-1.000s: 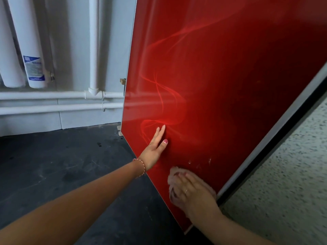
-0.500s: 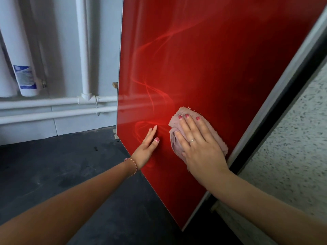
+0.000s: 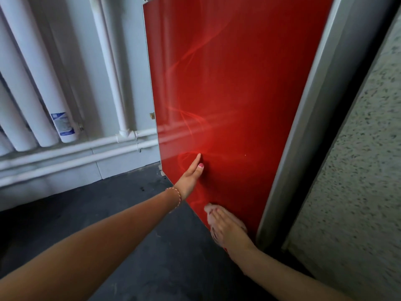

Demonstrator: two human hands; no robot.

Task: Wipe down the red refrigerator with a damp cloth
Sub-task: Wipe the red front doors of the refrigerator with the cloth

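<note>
Across the centre and upper right of the frame stands the red refrigerator (image 3: pixel 234 94), its glossy side panel reaching from the top edge down to a lower corner near the bottom middle. Low on that panel, close to its bottom edge, the right hand (image 3: pixel 227 227) lies flat over a pink cloth (image 3: pixel 209 210), fingers straight and side by side, pressing the cloth against the red surface; the hand is blurred, so finer detail of the fingers cannot be told. Just above and to the left, the left hand (image 3: pixel 191 177) rests open on the panel near its left edge, fingers together and extended, thumb lying alongside, a thin bracelet (image 3: pixel 176 195) at the wrist. A grey trim strip (image 3: pixel 303 127) runs down the panel's right side, with a speckled wall (image 3: pixel 358 170) beyond it. At the left are white pipes (image 3: pixel 108 61) against a pale wall, one labelled white cylinder (image 3: pixel 63 124), and below them a dark floor (image 3: pixel 97 203).
</note>
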